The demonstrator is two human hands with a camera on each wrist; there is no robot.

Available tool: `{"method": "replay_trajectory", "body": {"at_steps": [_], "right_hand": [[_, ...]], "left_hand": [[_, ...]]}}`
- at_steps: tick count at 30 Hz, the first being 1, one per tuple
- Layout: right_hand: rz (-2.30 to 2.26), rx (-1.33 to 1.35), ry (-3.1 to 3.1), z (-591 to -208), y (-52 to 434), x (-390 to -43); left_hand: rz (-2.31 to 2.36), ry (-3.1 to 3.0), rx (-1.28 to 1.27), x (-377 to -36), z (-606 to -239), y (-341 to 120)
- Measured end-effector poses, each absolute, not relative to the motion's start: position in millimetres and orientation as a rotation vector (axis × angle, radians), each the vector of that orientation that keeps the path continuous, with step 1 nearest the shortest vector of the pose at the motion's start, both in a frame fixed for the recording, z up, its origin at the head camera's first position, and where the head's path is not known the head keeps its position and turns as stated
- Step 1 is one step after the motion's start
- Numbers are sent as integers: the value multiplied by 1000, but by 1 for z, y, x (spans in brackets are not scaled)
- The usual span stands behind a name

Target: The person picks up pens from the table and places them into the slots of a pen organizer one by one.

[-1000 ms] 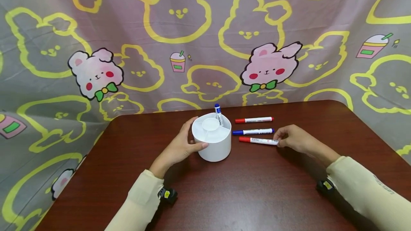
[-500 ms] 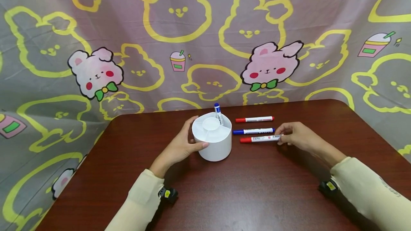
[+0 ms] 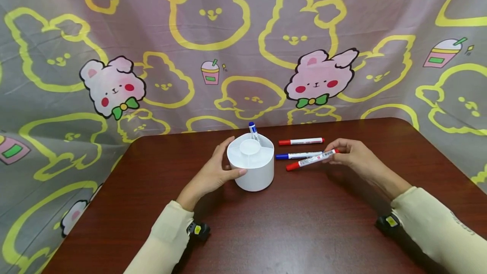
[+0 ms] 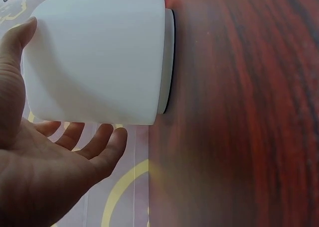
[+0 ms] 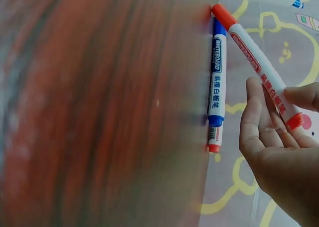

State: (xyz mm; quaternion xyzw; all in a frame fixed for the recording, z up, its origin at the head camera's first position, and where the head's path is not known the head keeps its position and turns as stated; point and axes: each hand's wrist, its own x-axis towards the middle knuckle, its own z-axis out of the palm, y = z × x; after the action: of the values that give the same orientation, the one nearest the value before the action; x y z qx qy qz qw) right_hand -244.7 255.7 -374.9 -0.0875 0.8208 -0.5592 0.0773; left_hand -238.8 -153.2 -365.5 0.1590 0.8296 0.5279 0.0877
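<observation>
Lower end of blue-capped marker (image 3: 254, 131) hidden inside white holder (image 3: 256, 179), tabletop (image 5: 99, 112) blurred in right wrist view.

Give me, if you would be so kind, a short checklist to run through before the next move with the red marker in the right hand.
1. Right hand grips the red marker: ok, pinched near the end opposite its cap.
2. Left hand steadies the white organizer: ok, thumb and fingers about its side.
3. Organizer upright on the table: ok.
4. Held marker upright: not ok, it slants with its cap end low.
5. Held marker clear of the blue marker lying beside it: cannot tell, the two overlap in view.
</observation>
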Motion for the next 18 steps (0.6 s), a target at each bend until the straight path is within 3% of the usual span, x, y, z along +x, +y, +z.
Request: {"method": "replay_trajectory", "body": {"at_steps": [18], "right_hand": [[-2068, -312, 2191, -364, 248, -242]], "left_hand": [[1662, 2373, 523, -240, -366, -152]]}}
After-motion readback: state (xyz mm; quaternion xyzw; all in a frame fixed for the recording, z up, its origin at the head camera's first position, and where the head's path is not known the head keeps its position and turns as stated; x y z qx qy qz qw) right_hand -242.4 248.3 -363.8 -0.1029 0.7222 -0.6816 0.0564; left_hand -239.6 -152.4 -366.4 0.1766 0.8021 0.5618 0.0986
